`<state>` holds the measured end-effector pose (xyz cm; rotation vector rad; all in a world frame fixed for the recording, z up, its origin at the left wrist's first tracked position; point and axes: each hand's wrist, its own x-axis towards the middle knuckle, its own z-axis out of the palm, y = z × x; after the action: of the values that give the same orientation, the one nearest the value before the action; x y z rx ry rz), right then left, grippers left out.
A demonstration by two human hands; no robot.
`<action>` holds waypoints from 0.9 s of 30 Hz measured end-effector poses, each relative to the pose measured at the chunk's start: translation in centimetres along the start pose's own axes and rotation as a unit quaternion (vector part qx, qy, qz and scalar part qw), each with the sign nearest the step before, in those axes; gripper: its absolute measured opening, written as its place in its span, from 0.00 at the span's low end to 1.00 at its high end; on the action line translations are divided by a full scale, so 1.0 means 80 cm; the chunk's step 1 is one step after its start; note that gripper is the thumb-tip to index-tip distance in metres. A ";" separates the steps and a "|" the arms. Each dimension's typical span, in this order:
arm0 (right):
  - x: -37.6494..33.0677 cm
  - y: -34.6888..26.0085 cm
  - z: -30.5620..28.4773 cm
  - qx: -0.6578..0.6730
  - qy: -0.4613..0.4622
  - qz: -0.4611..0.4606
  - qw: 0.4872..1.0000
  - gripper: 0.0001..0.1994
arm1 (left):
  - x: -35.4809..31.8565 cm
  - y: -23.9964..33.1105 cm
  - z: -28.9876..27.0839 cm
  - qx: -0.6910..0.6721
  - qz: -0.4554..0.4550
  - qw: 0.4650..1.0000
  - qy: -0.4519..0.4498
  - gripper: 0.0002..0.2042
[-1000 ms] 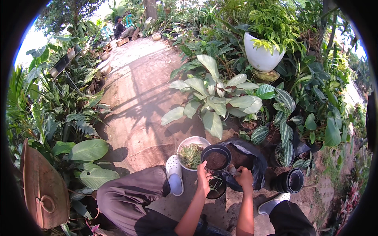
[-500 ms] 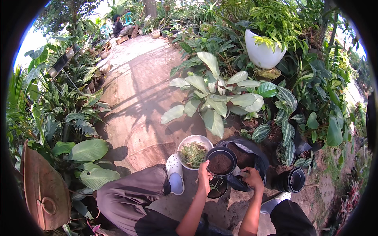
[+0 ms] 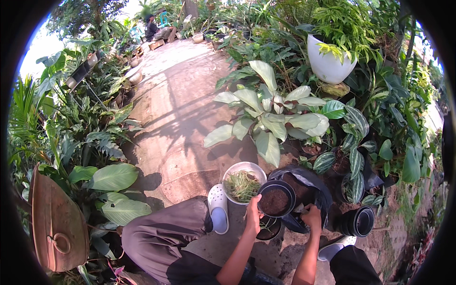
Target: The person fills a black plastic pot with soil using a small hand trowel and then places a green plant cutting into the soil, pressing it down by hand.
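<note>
My left hand [image 3: 253,214] grips the rim of a black plastic pot [image 3: 290,203] partly filled with dark soil [image 3: 274,202]. Beside it my right hand [image 3: 311,216] is closed at the near edge of a black plastic bag [image 3: 325,195] of soil. A small trowel [image 3: 299,208] seems to be in that hand, its pale blade mostly hidden. Below the held pot, another black pot [image 3: 269,230] with some green stems stands on the ground, partly covered by it. A white bowl [image 3: 232,171] of cut green stems [image 3: 243,186] sits just beyond my left hand.
Stacked black pots [image 3: 352,222] lie tipped at the right. My white clogs [image 3: 218,207] flank the work spot. A broad-leaved pale plant [image 3: 273,121] grows ahead, with a white planter [image 3: 328,64] behind it. At left stands a brown clay vessel [image 3: 59,223]; far off, a person [image 3: 152,28] sits.
The view has shifted slightly, moving the scene to the right. My right hand has drawn the pale blade back from the held pot's rim toward the bag. My left hand still holds the pot.
</note>
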<state>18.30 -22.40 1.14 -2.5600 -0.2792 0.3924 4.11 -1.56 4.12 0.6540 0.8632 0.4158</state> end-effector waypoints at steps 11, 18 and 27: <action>-0.006 -0.012 -0.010 -0.002 -0.035 0.023 0.999 0.19 | -0.008 0.003 0.006 0.026 -0.007 0.999 0.029 0.15; -0.010 0.000 0.013 -0.089 0.038 0.067 0.993 0.16 | -0.012 0.006 0.010 0.032 -0.012 0.999 0.027 0.15; -0.003 0.018 0.029 0.117 0.029 0.101 0.988 0.14 | -0.006 0.000 0.010 0.031 -0.020 0.997 0.065 0.17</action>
<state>17.48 -22.56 -1.50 -2.3682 0.0468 0.3980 4.46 -2.15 4.73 0.6720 1.0139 0.3995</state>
